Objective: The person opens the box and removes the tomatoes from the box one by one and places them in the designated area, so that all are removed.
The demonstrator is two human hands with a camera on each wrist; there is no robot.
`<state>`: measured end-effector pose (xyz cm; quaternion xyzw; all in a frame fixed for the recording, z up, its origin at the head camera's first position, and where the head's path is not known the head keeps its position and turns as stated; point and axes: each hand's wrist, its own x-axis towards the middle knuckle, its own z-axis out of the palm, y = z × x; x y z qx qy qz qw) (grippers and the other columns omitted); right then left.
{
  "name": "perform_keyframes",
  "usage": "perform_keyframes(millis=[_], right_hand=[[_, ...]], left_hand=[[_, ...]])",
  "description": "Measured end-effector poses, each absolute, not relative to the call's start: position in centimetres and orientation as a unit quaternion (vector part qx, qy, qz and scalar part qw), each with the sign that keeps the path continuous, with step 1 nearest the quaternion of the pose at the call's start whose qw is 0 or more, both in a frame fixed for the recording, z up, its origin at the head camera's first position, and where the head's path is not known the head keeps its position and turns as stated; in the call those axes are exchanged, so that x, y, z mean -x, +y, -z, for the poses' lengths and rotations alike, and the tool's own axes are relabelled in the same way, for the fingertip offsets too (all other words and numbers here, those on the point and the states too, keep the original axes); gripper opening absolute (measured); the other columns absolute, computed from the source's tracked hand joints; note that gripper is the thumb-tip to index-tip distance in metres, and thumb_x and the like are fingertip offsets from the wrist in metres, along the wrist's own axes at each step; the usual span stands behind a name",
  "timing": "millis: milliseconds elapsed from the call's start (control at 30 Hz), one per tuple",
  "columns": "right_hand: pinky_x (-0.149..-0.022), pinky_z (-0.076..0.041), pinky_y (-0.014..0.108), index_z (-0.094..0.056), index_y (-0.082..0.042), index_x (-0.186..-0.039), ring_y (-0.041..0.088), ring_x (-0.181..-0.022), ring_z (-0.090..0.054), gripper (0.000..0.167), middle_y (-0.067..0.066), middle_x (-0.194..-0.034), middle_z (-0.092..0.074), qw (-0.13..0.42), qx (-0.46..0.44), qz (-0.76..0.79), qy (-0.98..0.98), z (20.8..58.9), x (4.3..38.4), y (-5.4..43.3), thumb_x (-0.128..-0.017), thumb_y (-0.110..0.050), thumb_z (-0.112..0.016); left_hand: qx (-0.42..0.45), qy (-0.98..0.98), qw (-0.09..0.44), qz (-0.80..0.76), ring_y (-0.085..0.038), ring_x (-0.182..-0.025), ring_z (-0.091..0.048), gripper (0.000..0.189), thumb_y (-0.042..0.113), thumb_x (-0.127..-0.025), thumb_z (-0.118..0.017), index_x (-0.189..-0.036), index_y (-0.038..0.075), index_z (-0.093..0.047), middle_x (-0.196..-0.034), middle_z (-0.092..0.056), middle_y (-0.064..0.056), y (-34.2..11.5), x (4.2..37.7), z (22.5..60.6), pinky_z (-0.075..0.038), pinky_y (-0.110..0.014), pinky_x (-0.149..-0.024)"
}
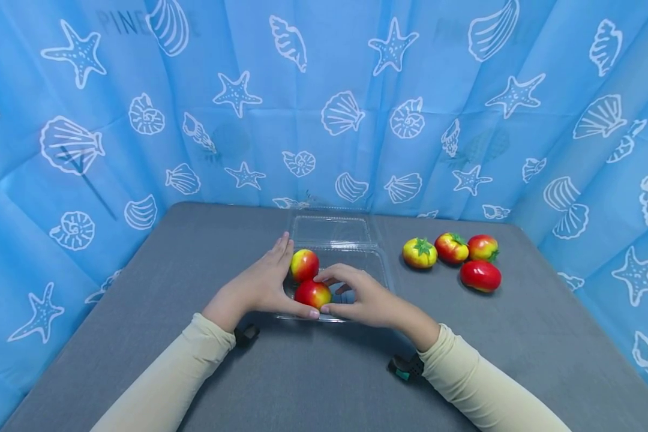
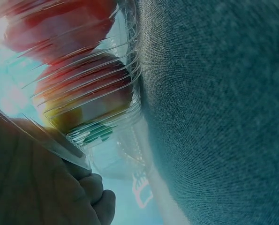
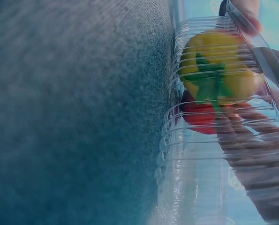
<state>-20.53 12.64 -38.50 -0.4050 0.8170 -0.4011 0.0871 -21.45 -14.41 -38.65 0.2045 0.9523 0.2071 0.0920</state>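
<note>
A clear plastic clamshell box (image 1: 380, 264) lies on the table with its lid (image 1: 329, 229) folded back. In its left side sit two red-and-yellow toy tomatoes, a rear one (image 1: 305, 265) and a front one (image 1: 313, 294). My left hand (image 1: 264, 282) rests along the box's left wall, its fingers straight and its thumb stretched across the front rim. Over the box, my right hand (image 1: 364, 294) holds the front tomato between its bent fingers and thumb. The right wrist view shows this tomato's green calyx (image 3: 207, 79) through the ribbed wall.
To the right of the box stand several more toy tomatoes: a yellow one (image 1: 420, 253), two red-and-yellow ones (image 1: 452, 248) (image 1: 482, 246) and a red one (image 1: 480, 276). A blue curtain (image 1: 313, 132) with shell prints hangs behind the grey table (image 1: 302, 384).
</note>
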Motion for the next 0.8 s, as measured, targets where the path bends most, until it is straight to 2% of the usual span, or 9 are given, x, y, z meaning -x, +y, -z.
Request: perform_keyframes(millis=[333, 800], right_hand=[[-0.102, -0.061, 0.045, -0.062, -0.018, -0.139, 0.017, -0.123, -0.066, 0.049, -0.001, -0.141, -0.065, 0.073, 0.409, 0.403, 0.816, 38.4, 20.6, 12.7, -0.095, -0.021, -0.082], [-0.101, -0.062, 0.043, -0.064, -0.018, -0.137, 0.022, -0.122, -0.067, 0.048, 0.000, -0.139, -0.067, 0.052, 0.388, 0.425, 0.816, 37.1, 21.5, 14.3, -0.094, -0.021, -0.083]], left_hand=[[-0.203, 0.952, 0.100, -0.205, -0.035, -0.168, -0.002, 0.150, 0.093, -0.064, -0.072, -0.172, 0.014, -0.004, -0.181, 0.009, -0.005, -14.4, 21.4, 38.4, -0.032, -0.067, -0.125], [-0.200, 0.952, 0.099, -0.208, -0.033, -0.168, -0.001, 0.152, 0.094, -0.062, -0.073, -0.172, 0.012, -0.006, -0.181, 0.010, -0.005, -14.4, 21.6, 38.5, -0.031, -0.065, -0.126]])
